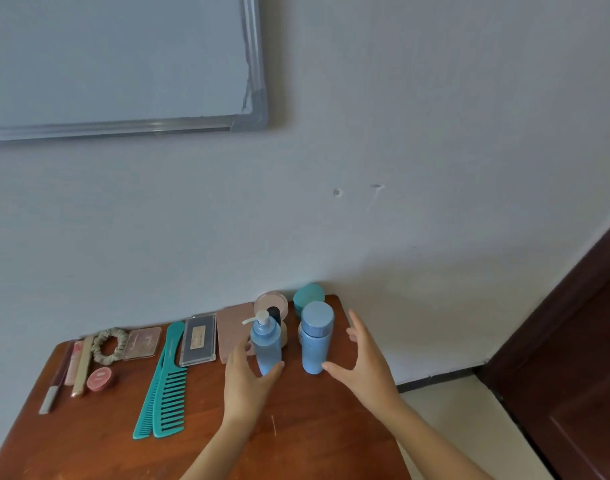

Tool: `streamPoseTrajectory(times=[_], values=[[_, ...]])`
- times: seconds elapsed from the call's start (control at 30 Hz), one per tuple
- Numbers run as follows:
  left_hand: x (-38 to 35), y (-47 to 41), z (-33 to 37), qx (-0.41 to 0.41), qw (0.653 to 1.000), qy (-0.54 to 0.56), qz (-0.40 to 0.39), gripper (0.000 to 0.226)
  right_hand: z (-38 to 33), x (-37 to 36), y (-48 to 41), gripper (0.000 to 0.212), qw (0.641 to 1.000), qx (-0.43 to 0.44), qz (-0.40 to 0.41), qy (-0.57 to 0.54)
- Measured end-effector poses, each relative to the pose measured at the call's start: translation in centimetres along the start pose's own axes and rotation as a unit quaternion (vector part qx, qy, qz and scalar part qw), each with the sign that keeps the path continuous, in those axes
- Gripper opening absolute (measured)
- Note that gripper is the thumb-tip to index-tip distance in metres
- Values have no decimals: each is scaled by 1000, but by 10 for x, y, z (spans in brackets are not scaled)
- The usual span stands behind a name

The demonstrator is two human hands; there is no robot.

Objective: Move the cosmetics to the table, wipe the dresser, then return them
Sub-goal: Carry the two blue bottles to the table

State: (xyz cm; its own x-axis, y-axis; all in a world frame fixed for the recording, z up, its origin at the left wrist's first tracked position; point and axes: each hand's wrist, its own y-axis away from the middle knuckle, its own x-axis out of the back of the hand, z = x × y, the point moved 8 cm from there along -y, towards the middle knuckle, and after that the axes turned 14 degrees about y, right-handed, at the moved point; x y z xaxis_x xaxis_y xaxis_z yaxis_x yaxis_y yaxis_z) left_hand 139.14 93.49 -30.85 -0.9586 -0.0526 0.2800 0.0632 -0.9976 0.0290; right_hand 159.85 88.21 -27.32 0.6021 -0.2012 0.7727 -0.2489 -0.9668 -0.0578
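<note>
Blue pump bottle and capped bottle between open hands.

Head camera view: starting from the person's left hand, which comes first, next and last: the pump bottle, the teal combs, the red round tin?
1. Pump bottle: at the left hand's fingertips.
2. Teal combs: further left, mid-dresser.
3. Red round tin: far left, beyond the combs.

Reddish-brown wood dresser top showing. Two pale blue bottles, one wearing a white pump. Teal jar sitting behind them. Two teal combs lying flat. Pink compact, dusty-pink palette, black case, beige scrunchie, red round tin. Wall looking grey-white.
</note>
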Motion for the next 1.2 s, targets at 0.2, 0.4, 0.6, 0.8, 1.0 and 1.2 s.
streamPoseTrajectory(times=[0.2, 0.4, 0.6, 0.8, 1.0, 1.2], values=[[-5, 45, 0, -4, 1000, -13, -21, 65, 28, 25, 50, 91, 999, -48, 17, 14], [-31, 89, 15, -44, 995, -6, -91, 58, 48, 46, 106, 87, 994, -92, 43, 31], [-84, 125, 44, -100, 968, 8, -232, 49, 71, 94, 182, 85, 974, -178, 120, 70], [-121, 189, 63, -175, 899, 10, -402, 45, 74, 111, 296, 77, 921, -294, 181, 177], [-123, 280, 50, -213, 802, -22, -557, 52, 36, 95, 433, 58, 854, -391, 236, 250], [-105, 415, 65, -247, 708, 1, -661, 51, -13, 95, 578, 54, 773, -507, 294, 244]])
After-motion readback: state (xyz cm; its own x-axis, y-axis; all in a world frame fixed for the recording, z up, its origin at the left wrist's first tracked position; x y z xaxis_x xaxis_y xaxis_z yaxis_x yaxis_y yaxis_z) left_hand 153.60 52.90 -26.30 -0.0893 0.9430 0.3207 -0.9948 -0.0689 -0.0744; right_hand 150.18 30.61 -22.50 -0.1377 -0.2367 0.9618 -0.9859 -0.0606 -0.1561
